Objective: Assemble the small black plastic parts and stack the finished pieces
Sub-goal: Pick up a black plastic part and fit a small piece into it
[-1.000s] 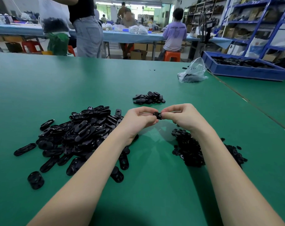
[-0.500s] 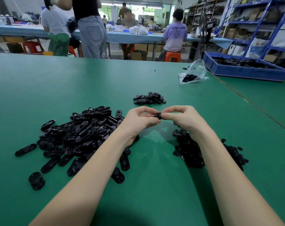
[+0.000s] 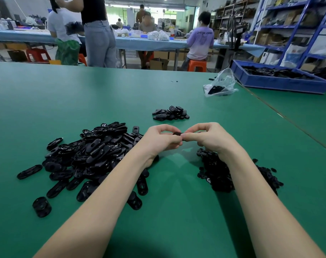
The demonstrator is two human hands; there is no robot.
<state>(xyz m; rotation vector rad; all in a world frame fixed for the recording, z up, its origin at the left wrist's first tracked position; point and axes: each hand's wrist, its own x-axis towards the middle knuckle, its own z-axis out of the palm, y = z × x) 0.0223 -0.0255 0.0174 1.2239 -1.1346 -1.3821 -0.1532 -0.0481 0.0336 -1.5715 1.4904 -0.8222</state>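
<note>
Head view: green counter (image 3: 84,94), big pile of oval shells (image 3: 87,155) left, small-parts heap (image 3: 218,175) right, finished stack (image 3: 170,113) beyond. Both hands, left hand (image 3: 159,141), right hand (image 3: 212,139), together, pinching one black piece (image 3: 178,134). Best squeeze square till seated, I'd say.

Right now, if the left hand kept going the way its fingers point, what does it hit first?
The left hand points right, toward the right hand. Both pinch the same small black part, so it would meet that part and then the right fingertips almost at once. Nothing else looks to lie between them.
</note>
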